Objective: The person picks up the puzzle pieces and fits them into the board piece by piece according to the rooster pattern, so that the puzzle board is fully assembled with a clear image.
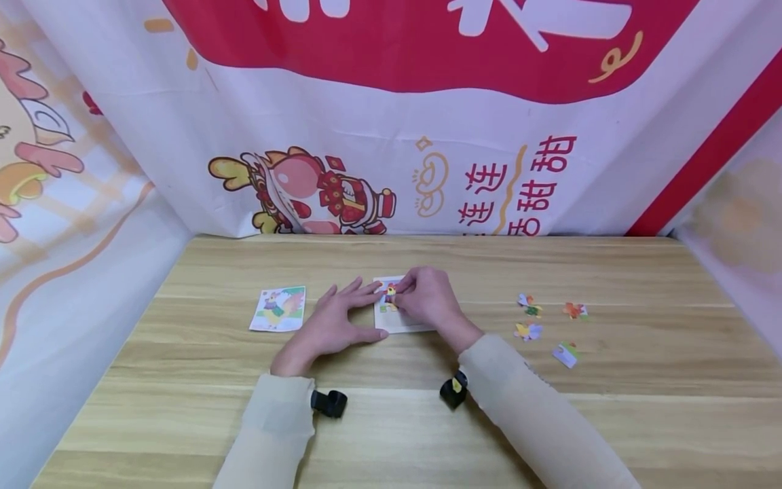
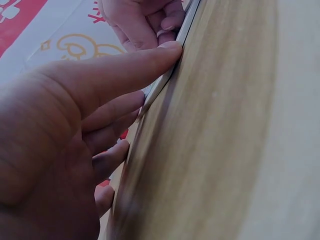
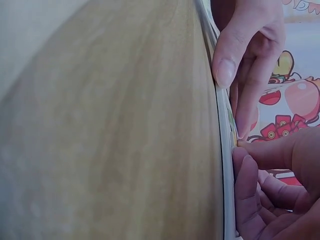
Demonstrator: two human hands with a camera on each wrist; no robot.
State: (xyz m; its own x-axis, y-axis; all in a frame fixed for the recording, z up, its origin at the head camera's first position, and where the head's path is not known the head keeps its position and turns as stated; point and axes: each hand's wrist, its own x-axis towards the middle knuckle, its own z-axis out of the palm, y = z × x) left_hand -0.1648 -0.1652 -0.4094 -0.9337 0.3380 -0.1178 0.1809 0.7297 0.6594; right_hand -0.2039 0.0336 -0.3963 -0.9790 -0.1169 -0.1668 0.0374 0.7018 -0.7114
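Observation:
A pale puzzle board [image 1: 406, 327] lies on the table, with colourful joined jigsaw pieces [image 1: 387, 291] on its left part. My left hand [image 1: 336, 320] steadies the board, fingers spread and fairly straight; in the left wrist view its thumb [image 2: 150, 62] rests on the board's near edge. Over the board, my right hand [image 1: 430, 297] has curled fingers and pinches a small jigsaw piece, mostly hidden; a sliver of yellow shows at the fingertips in the right wrist view, where the right hand [image 3: 280, 195] faces the left thumb [image 3: 226, 70].
Left of the board lies a square picture card [image 1: 277, 310] showing a cartoon bird. Several loose jigsaw pieces, among them an orange one [image 1: 574, 310] and a white-green one [image 1: 565, 354], are scattered to the right. A printed curtain [image 1: 391, 122] hangs behind the table.

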